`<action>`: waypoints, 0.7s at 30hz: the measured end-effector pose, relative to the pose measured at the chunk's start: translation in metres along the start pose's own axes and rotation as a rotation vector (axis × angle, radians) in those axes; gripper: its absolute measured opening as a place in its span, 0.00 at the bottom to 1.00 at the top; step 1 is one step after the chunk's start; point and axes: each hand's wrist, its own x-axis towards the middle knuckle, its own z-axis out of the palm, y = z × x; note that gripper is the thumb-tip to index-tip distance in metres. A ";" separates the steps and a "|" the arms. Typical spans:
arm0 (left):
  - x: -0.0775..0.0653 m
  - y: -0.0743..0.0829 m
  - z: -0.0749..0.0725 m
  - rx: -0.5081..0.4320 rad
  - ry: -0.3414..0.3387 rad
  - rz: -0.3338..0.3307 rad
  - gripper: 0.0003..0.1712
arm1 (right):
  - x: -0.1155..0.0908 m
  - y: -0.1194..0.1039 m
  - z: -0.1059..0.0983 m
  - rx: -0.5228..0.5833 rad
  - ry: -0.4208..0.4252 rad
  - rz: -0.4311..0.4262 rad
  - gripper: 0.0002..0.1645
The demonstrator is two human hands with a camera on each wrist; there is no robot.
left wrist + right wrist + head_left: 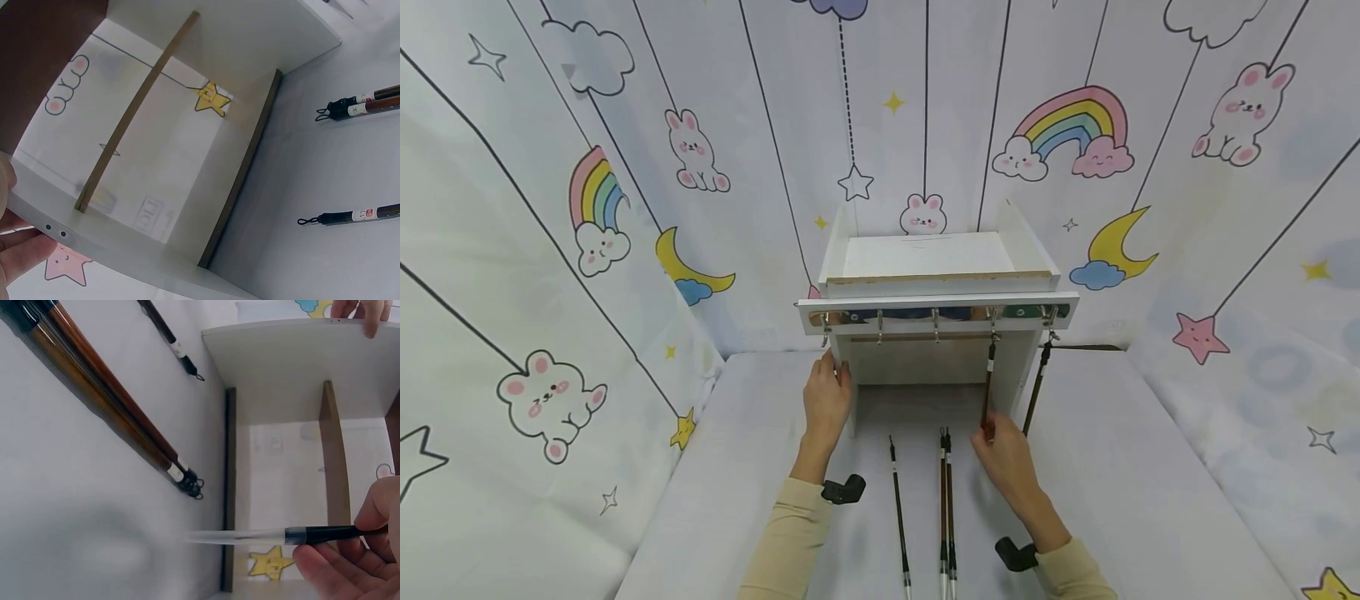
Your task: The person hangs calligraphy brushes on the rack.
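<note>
A white wooden shelf rack [925,285] has a row of metal hooks [936,321] along its front. My left hand [826,398] grips the front edge of its left side panel [144,250], and fingers [28,253] show there in the left wrist view. Below the hooks, my right hand [1006,454] pinches the lower part of a calligraphy brush [988,383], whose top loop is at a right-hand hook. Its clear-capped tip [237,537] points out past my fingers in the right wrist view. Another brush [1037,387] hangs from the hook farthest right.
A single brush [898,508] lies on the white tabletop [760,433] in front of the rack. Beside it, two brushes [943,500] lie close together, loops toward the rack. Cartoon-printed fabric [737,167] surrounds the table behind and at the sides.
</note>
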 end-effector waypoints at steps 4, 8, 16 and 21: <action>0.000 -0.001 0.001 0.011 -0.001 -0.005 0.18 | 0.004 0.003 0.004 -0.015 0.014 -0.014 0.09; 0.000 -0.001 0.001 0.004 -0.006 -0.008 0.18 | 0.006 0.005 0.006 -0.009 0.030 -0.024 0.09; -0.001 -0.001 0.000 0.008 -0.024 -0.011 0.18 | 0.008 0.006 0.006 0.009 0.018 -0.024 0.09; -0.001 0.001 -0.001 0.005 -0.017 0.001 0.18 | 0.009 0.007 0.007 0.010 0.028 -0.042 0.09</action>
